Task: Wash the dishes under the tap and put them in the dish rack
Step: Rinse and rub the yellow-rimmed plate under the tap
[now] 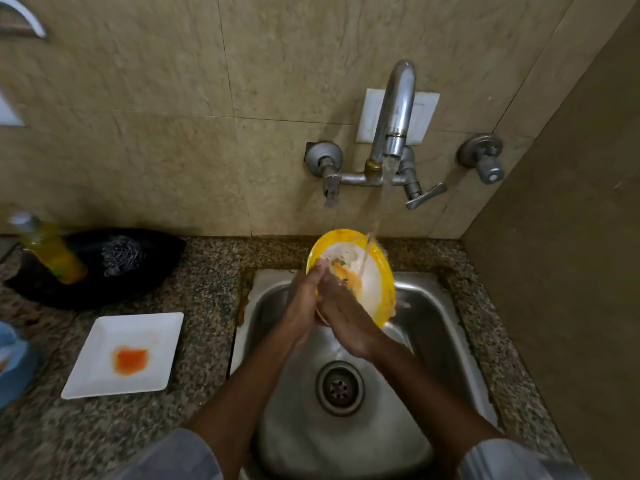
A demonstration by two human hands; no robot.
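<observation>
A round plate (375, 289) with a yellow rim and white middle is tilted over the steel sink (446, 327), smeared with orange food. Water runs from the tap (394, 123) onto its upper part. My left hand (303, 303) grips the plate's left edge. My right hand (343, 317) lies on the plate's face with its fingers on the smear. A square white plate (104, 372) with an orange stain sits on the counter to the left.
On the granite counter (194, 282) at the back left lies a black tray (145, 271) with a steel scrubber (119, 254) and a yellow liquid bottle (52, 251). A wall rises close on the right. A blue object (14, 362) shows at the left edge.
</observation>
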